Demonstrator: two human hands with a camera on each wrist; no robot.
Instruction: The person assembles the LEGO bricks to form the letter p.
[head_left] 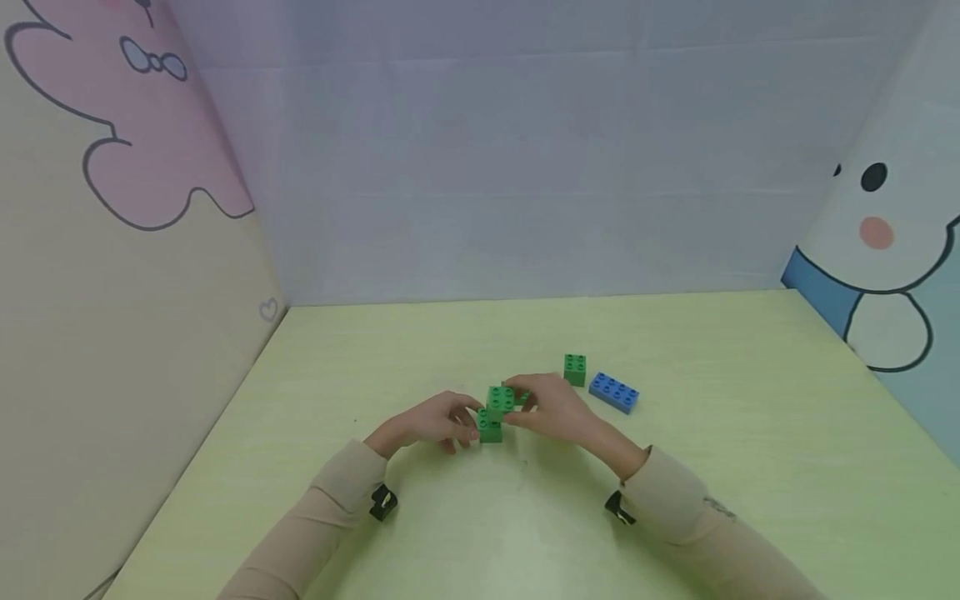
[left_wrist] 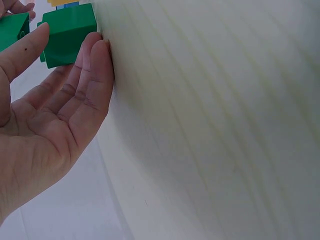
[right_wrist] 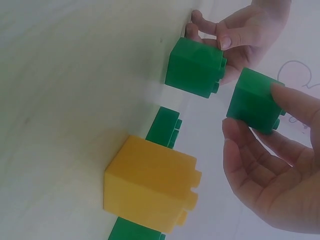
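Observation:
Between the thumb and fingers of my right hand (head_left: 555,408) is a square green brick (head_left: 500,400), raised off the table with its studs showing. Another green brick (head_left: 490,429) stands on the table just below it; the right wrist view shows a gap between this brick (right_wrist: 194,67) and the raised one (right_wrist: 254,100). My left hand (head_left: 438,418) holds the standing brick at its side, thumb on one face and fingertips by another, as the left wrist view shows the brick (left_wrist: 69,35).
Beside my right hand stands a yellow brick (right_wrist: 150,182), hidden in the head view. A green brick (head_left: 521,398) shows partly behind that hand. Farther right lie one more green brick (head_left: 575,369) and a long blue brick (head_left: 613,392). Walls border the table (head_left: 360,358) at back and sides.

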